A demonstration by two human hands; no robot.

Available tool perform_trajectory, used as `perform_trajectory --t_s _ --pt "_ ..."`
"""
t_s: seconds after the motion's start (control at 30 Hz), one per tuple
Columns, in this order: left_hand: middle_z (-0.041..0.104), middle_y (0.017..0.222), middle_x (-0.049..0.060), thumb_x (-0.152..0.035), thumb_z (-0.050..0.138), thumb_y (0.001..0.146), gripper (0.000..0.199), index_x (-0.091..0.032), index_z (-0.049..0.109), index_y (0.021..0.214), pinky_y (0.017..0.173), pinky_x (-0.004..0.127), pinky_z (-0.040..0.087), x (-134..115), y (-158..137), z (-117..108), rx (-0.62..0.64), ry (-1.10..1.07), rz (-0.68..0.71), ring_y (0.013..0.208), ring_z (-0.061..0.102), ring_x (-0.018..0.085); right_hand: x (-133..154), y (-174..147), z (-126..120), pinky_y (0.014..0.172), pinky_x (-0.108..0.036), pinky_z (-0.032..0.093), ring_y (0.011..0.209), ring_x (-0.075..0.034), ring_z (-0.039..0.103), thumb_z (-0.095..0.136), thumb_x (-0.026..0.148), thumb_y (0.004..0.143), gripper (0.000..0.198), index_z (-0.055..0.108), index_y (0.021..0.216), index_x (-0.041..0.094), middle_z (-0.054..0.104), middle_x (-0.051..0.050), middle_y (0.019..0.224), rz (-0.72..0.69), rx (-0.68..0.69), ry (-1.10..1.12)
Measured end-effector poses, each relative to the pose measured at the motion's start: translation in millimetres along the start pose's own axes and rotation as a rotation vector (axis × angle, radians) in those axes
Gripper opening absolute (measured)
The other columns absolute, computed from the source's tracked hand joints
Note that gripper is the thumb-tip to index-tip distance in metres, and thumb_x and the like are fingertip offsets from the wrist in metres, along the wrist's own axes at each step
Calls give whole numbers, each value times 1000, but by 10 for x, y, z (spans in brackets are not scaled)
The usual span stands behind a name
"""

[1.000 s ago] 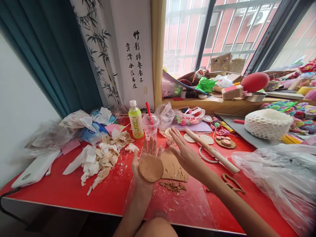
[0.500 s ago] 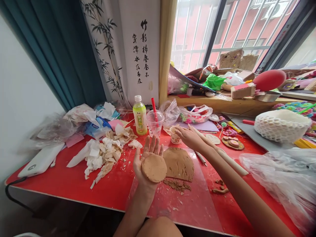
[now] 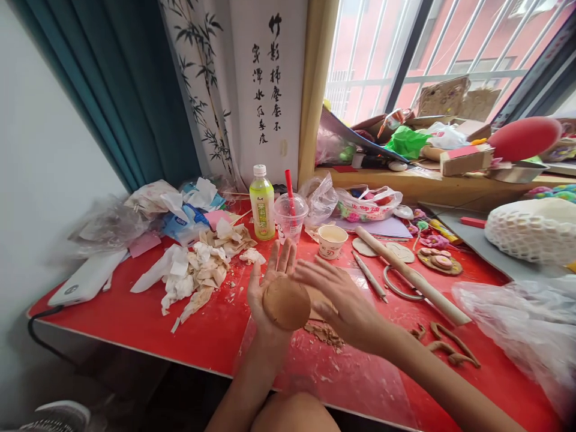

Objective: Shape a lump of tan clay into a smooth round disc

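My left hand (image 3: 261, 303) is palm up with its fingers stretched out, bearing a round, flat brown clay disc (image 3: 287, 304). The disc's surface looks smooth and darker than before. Just right of it hovers my right hand (image 3: 339, 297), slightly blurred, palm down, its fingers extended and nothing seen in them. Beneath that hand a clay slab (image 3: 318, 303) shows in part; the rest is hidden. Clay scraps (image 3: 326, 334) lie on the clear plastic sheet (image 3: 346, 378) near the slab. A small paper cup (image 3: 332, 243) stands beyond my right hand.
Right of the hands lie a pointed stick tool (image 3: 369, 276), a metal ring (image 3: 396, 291), a rolling pin (image 3: 411, 273) and clay strips (image 3: 454, 345). Behind stand a drink bottle (image 3: 262, 207) and a plastic cup (image 3: 291, 219). Crumpled tissues (image 3: 202, 270) lie left on the red table (image 3: 198, 336).
My right hand has drawn back from the paper cup toward the clay disc. The disc now looks darker and smoother. The camera view has shifted slightly.
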State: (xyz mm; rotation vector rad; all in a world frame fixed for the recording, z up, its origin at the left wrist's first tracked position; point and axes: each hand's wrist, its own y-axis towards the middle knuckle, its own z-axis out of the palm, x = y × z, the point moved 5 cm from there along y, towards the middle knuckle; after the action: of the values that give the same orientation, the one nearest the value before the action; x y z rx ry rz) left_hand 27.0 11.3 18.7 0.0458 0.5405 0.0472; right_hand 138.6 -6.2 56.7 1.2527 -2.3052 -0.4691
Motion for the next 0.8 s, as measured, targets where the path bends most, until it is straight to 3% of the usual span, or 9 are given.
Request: perform_trajectory --t_s 0.13,0.23,0.3,0.43,0.53,0.6,0.73,0.8 --pt "46 140 3 -48 25 93 49 -23 51 126 112 34 28 0 11 1 39 -59 15 138 29 18 144 -59 94 115 -46 20 132 -15 38 31 36 97 44 40 134 16 54 -8 132 -145 20 15" --pt "48 138 2 -48 25 92 48 -25 50 126 112 35 29 19 16 -19 41 -34 14 137 31 18 83 -82 106 114 -48 22 130 -17 41 33 29 96 40 43 132 13 55 -11 129 -98 -69 -78" --pt "49 137 2 -48 25 91 48 -27 50 126 111 37 30 32 12 -20 53 -8 5 137 31 19 93 -97 127 114 -48 22 132 -18 38 35 28 95 42 42 133 12 54 -11 131 -106 -57 -82" --pt "48 138 2 -48 25 91 48 -26 50 126 111 38 30 23 2 -17 51 51 20 137 31 21 190 -133 115 116 -44 18 131 -15 39 37 29 93 46 38 136 14 58 -8 127 -266 -61 14" --pt "47 139 2 -49 24 91 49 -26 50 126 111 39 30 29 -5 1 71 68 3 137 31 21 119 -121 83 114 -48 22 131 -19 40 36 28 94 46 38 137 14 56 -11 129 -143 -133 -77" --pt "48 138 2 -51 23 91 50 -27 49 127 110 41 30 41 -9 12 88 67 -13 136 32 22 110 -111 112 114 -50 20 134 -21 34 33 32 95 48 36 138 11 50 -13 134 -108 -97 -100" --pt "49 137 2 -52 23 91 51 -27 49 127 112 40 28 34 -9 18 101 30 23 136 32 21 226 -140 144 117 -45 12 134 -16 35 32 38 95 53 30 141 11 53 -9 132 -309 -57 30" --pt "50 136 2 -54 23 91 52 -27 49 127 111 40 29 34 -11 21 95 42 20 136 32 21 193 -141 130 117 -46 15 133 -16 37 32 32 95 51 27 143 13 54 -9 132 -275 -105 0"
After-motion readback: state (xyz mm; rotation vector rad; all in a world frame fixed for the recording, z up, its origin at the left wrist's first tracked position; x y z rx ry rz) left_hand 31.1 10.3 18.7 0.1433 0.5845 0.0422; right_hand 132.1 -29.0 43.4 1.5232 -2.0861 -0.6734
